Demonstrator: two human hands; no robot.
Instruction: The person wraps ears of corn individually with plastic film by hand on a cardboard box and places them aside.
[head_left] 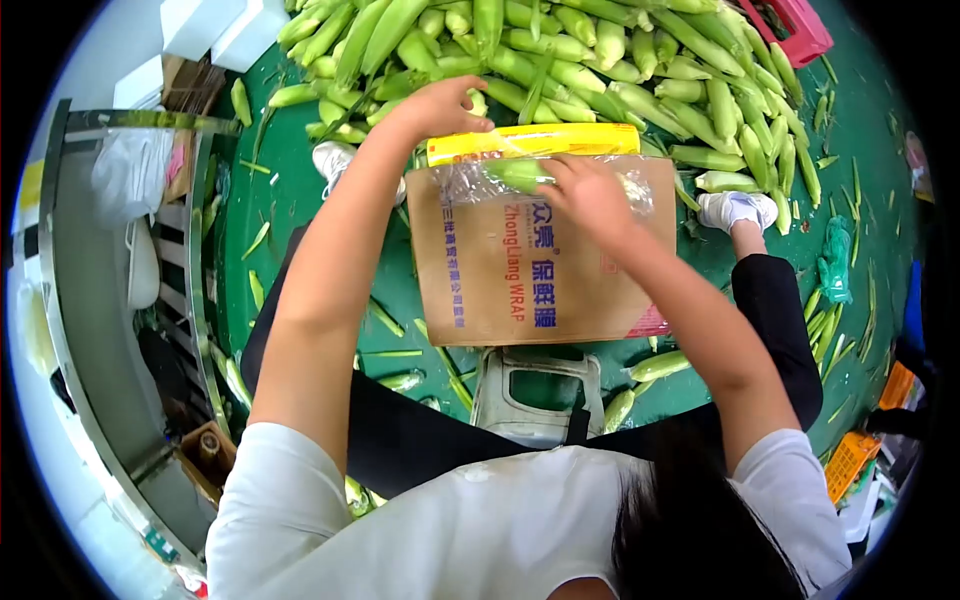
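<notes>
The right hand (592, 196) rests its fingers on a green corn ear (520, 176) under clear plastic film (462, 184), atop a brown cardboard box (540, 260). The left hand (445, 108), its fingers curved, is near the yellow film-roll box (535, 142); I cannot tell if it grips anything.

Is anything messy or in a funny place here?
Yes. What looks like a green glove lies on the floor at the right, with no hand in it. Leafy scraps are scattered around too.
</notes>
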